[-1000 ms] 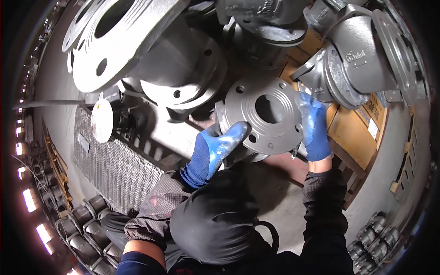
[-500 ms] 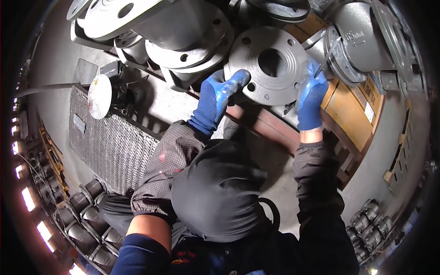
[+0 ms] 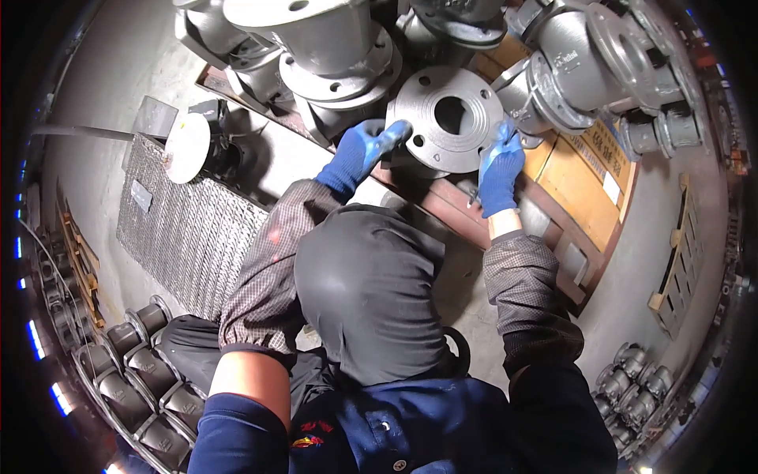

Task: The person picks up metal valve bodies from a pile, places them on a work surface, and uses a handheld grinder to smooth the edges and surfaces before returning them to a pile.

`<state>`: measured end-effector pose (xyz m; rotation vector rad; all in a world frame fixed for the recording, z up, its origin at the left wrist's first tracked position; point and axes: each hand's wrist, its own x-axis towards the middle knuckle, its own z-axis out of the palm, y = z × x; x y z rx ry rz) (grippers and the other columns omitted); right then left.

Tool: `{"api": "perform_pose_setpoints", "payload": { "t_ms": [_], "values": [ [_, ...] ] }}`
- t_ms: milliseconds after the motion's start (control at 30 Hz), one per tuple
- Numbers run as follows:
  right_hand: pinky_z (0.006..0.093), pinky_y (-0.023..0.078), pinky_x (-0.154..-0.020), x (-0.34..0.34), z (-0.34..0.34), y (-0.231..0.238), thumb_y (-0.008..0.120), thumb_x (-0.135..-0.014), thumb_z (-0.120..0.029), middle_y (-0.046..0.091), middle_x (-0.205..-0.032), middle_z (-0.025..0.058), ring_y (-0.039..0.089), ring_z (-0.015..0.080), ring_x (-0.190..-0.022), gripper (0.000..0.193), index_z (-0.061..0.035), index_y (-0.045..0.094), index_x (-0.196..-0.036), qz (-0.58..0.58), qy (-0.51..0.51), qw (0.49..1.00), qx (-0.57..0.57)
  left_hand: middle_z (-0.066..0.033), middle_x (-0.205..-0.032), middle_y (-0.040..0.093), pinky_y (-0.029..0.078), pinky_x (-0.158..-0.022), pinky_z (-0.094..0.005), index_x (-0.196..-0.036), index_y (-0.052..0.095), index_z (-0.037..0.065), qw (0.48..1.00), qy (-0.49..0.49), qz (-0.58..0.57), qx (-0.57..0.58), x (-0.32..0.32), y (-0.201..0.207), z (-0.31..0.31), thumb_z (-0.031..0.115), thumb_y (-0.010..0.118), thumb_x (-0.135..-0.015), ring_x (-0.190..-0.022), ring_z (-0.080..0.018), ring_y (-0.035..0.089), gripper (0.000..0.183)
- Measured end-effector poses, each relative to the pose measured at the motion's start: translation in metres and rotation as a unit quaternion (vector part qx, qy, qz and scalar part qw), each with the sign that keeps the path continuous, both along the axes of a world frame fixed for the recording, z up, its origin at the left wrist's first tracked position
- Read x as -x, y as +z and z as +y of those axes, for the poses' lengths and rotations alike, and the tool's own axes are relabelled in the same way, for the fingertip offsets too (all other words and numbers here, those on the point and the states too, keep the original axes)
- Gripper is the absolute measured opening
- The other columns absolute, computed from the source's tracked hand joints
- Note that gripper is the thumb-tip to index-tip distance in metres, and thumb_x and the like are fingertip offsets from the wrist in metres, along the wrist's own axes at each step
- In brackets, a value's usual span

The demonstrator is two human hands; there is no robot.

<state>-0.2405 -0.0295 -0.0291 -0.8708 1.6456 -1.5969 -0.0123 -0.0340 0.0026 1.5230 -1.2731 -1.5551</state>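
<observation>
Both my hands wear blue work gloves and hold opposite edges of a grey metal flanged casting (image 3: 423, 117). Its round face, with a large central bore and smaller bolt holes, is turned up toward me. My left hand (image 3: 359, 154) closes on the left rim, the thumb lying over the face near a bolt hole. At the right rim, my right hand (image 3: 502, 167) is closed with its fingertips against the edge. What lies under the flange is mostly hidden. Just left of it stands a larger flanged casting (image 3: 324, 47); another flanged casting (image 3: 580, 67) lies to the right.
Castings crowd a red-brown metal frame (image 3: 458, 212) and a yellow-brown carton (image 3: 580, 178). A ridged metal stack (image 3: 185, 237) on the left bears a white disc (image 3: 188, 148). Rows of castings (image 3: 146, 379) stand at lower left, and a wooden pallet (image 3: 677, 257) is at right.
The whole view has shifted. The held flange and my right hand now appear further left in the picture, and the surrounding castings look smaller. Both hands keep their grip on the rim.
</observation>
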Motion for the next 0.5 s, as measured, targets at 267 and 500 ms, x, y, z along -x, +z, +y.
{"api": "perform_pose_setpoints", "payload": {
  "t_ms": [267, 500],
  "values": [
    [0.0234, 0.048, -0.066, 0.013, 0.096, -0.025, 0.042, -0.095, -0.017, 0.063, -0.095, 0.0060, 0.059, 0.0135, -0.082, 0.033, -0.0010, 0.053, -0.122, 0.274, 0.300, 0.910, 0.078, -0.0061, -0.080, 0.066, 0.047, -0.070, -0.0302, -0.092, 0.066, 0.001, 0.979, 0.176, -0.098, 0.022, -0.158, 0.002, 0.155, 0.037, 0.059, -0.086, -0.073, -0.0141, 0.059, 0.037],
    [0.0180, 0.034, -0.042, -0.042, 0.147, 0.083, 0.041, -0.094, -0.037, 0.064, -0.077, 0.0060, 0.044, 0.0077, -0.047, 0.045, -0.0005, 0.055, -0.116, 0.091, 0.315, 0.939, -0.106, -0.0135, -0.073, 0.064, 0.047, -0.069, -0.0375, -0.087, 0.066, 0.002, 0.941, 0.259, -0.204, 0.075, -0.236, 0.052, 0.312, 0.051, 0.050, -0.084, -0.070, -0.0266, 0.061, 0.052]
  ]
}}
